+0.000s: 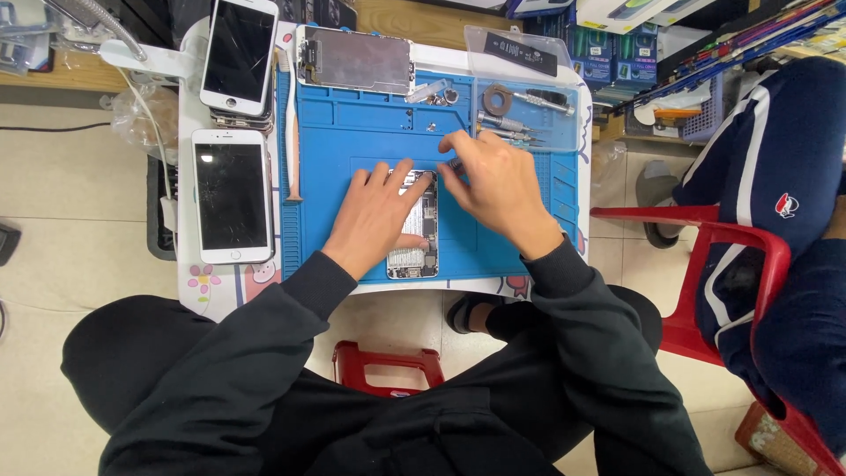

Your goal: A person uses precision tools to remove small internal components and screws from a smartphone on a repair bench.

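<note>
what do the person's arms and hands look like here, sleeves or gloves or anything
Both arms are in long black sleeves of plain soft cloth, loose and creased, ending at the wrists with snug cuffs. The left hand and right hand are bare: no gloves, and no rings, watch or straps visible. No markings show on the sleeves.

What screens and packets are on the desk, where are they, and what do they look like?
Upper phone: far left, white frame, dark cracked screen.
Lower phone: left of the blue mat, white frame, dark screen.
Detached screen panel: mat's far edge, silvery back up.
Clear packet: far right, black label strip.
Opened phone: mat centre, under left hand.
</note>
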